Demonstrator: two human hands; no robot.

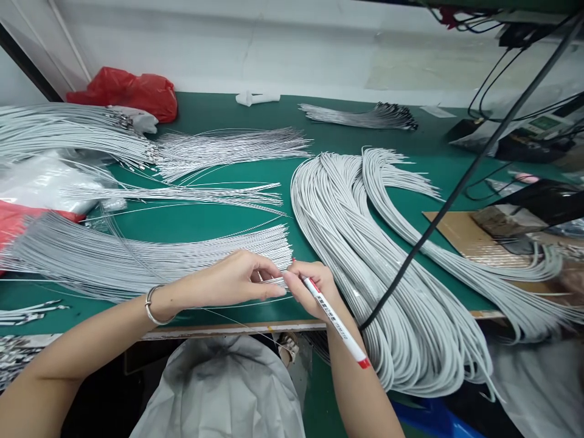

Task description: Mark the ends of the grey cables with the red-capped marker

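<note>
My left hand (pixel 237 278), with a metal bangle at its wrist, is closed around the ends of a few thin grey wires (pixel 274 281). Between the fingers of my right hand (pixel 314 285) is a white marker pen (pixel 337 325) with red ends, slanting back over the forearm. The right thumb and fingertips meet the wire ends beside the left fingertips; exactly what they pinch there is hidden. A broad fan of thin grey wires (pixel 137 258) lies under and behind my left hand, its ends toward the right hand.
Thick pale cable bundles (pixel 365 243) drape over the front edge of the green table (pixel 219 225). A black cord (pixel 433 225) crosses diagonally in front. More wire bundles (pixel 232 146) lie behind, near a red bag (pixel 132 91). Cardboard (pixel 460 237) lies at right.
</note>
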